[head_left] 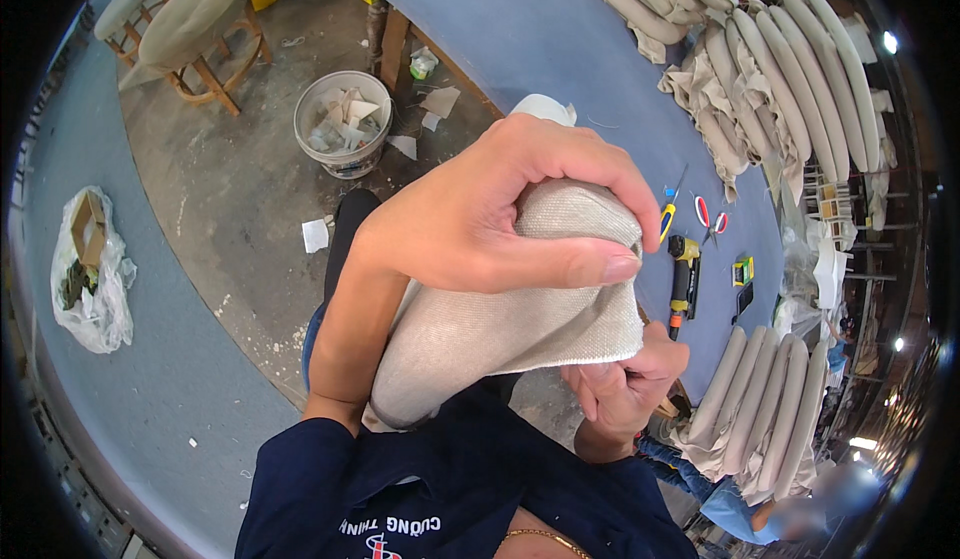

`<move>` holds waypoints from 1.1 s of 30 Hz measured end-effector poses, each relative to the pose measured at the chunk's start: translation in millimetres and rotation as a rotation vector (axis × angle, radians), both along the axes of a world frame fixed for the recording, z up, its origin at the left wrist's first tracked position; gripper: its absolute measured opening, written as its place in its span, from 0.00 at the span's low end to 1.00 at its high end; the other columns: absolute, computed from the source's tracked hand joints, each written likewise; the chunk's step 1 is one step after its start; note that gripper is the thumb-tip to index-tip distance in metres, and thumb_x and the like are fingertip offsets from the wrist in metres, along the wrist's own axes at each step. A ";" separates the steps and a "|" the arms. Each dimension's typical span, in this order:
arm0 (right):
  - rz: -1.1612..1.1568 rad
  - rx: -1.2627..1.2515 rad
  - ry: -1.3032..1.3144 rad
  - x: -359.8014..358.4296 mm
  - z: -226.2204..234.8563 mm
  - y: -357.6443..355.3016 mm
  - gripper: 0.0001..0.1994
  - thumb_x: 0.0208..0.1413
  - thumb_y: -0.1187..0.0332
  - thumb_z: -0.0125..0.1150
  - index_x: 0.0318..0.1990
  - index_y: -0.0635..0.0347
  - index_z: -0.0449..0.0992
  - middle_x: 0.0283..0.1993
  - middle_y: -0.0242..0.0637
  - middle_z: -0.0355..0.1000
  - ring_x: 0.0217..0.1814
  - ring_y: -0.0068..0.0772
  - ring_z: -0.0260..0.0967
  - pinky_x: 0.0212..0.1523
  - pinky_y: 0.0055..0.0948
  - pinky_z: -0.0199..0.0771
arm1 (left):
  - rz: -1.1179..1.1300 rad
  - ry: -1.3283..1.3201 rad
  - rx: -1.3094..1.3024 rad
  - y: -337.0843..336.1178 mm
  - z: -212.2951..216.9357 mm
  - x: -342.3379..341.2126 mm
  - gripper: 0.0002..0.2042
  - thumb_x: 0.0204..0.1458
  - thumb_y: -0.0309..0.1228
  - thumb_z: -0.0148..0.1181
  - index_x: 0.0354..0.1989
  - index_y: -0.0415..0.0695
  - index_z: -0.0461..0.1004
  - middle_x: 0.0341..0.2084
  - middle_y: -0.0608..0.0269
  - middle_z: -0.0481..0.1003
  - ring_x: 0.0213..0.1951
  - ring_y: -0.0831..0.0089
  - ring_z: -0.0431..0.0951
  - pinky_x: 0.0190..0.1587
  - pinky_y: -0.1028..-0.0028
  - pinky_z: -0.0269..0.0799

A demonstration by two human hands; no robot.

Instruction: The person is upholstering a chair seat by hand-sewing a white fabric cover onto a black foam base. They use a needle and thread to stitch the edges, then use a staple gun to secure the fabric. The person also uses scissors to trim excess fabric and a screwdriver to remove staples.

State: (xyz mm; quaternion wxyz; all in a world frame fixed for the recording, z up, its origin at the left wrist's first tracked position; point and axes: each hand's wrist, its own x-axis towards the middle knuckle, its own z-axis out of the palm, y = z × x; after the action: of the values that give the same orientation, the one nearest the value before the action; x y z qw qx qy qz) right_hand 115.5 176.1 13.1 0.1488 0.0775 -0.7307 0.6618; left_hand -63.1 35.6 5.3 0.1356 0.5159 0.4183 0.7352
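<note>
A long padded piece wrapped in beige woven fabric (480,334) is held up close to the camera, its rounded end pointing toward the blue table. My left hand (480,214) grips that end from above, fingers curled over the fabric and thumb along its side. Under the fabric's lower edge, my right hand (625,379) pinches the loose cloth. Whether a small tool sits in the right hand is hidden.
A blue-topped work table (540,39) carries rows of similar beige padded pieces (790,79), a yellow-black power tool (684,277), a yellow-blue cutter (668,214) and red-handled scissors (708,214). More padded pieces (760,399) lie at right. A white bucket of scraps (343,124), two stools (190,24) and a plastic bag (90,269) stand on the floor.
</note>
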 end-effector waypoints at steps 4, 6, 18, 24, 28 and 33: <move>0.004 -0.115 -0.047 -0.4 6.0 -8.8 0.11 0.62 0.74 0.64 0.34 0.78 0.82 0.12 0.30 0.68 0.08 0.19 0.61 0.12 0.21 0.54 | 0.043 0.027 0.042 3.7 -2.8 2.7 0.12 0.46 0.28 0.67 0.38 0.34 0.82 0.34 0.52 0.80 0.39 0.62 0.79 0.46 0.67 0.71; 0.008 -0.160 -0.092 -7.0 10.6 -15.9 0.12 0.62 0.72 0.64 0.36 0.79 0.82 0.11 0.29 0.68 0.08 0.18 0.60 0.12 0.20 0.53 | 0.057 -0.016 0.031 -1.4 -0.1 1.2 0.12 0.45 0.29 0.66 0.36 0.34 0.82 0.33 0.51 0.80 0.39 0.61 0.79 0.47 0.66 0.71; 0.006 0.017 -0.014 18.9 -2.6 2.6 0.05 0.52 0.82 0.66 0.36 0.77 0.82 0.27 0.47 0.81 0.19 0.30 0.76 0.25 0.24 0.77 | 0.094 -0.107 -0.048 -5.4 8.4 2.5 0.17 0.36 0.33 0.65 0.33 0.31 0.82 0.29 0.51 0.81 0.39 0.56 0.78 0.53 0.61 0.70; -0.019 0.034 0.009 10.8 -10.5 -18.7 0.04 0.54 0.84 0.64 0.34 0.81 0.81 0.21 0.43 0.76 0.16 0.28 0.71 0.19 0.26 0.70 | 0.083 -0.014 0.004 -3.3 2.1 -0.4 0.17 0.35 0.29 0.66 0.35 0.31 0.82 0.31 0.53 0.82 0.41 0.56 0.79 0.54 0.58 0.70; -0.059 -0.018 0.008 10.1 -15.6 -24.7 0.05 0.57 0.83 0.64 0.36 0.81 0.81 0.17 0.38 0.73 0.14 0.24 0.69 0.18 0.23 0.68 | 0.090 0.038 0.017 -2.9 1.2 -2.9 0.17 0.34 0.28 0.66 0.35 0.31 0.82 0.32 0.54 0.82 0.42 0.56 0.79 0.54 0.58 0.70; -0.035 -0.154 -0.084 7.8 -3.6 -27.2 0.06 0.59 0.80 0.63 0.38 0.79 0.82 0.17 0.36 0.74 0.14 0.20 0.68 0.17 0.21 0.65 | 0.101 0.031 0.012 -2.7 0.8 -0.9 0.17 0.34 0.28 0.67 0.35 0.32 0.82 0.31 0.54 0.82 0.41 0.56 0.79 0.54 0.59 0.70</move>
State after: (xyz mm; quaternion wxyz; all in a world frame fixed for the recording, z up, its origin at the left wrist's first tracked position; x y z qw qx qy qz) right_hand 123.3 148.9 9.6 0.1353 0.0252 -0.6846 0.7158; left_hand -64.0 32.9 6.0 0.0888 0.5064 0.4414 0.7355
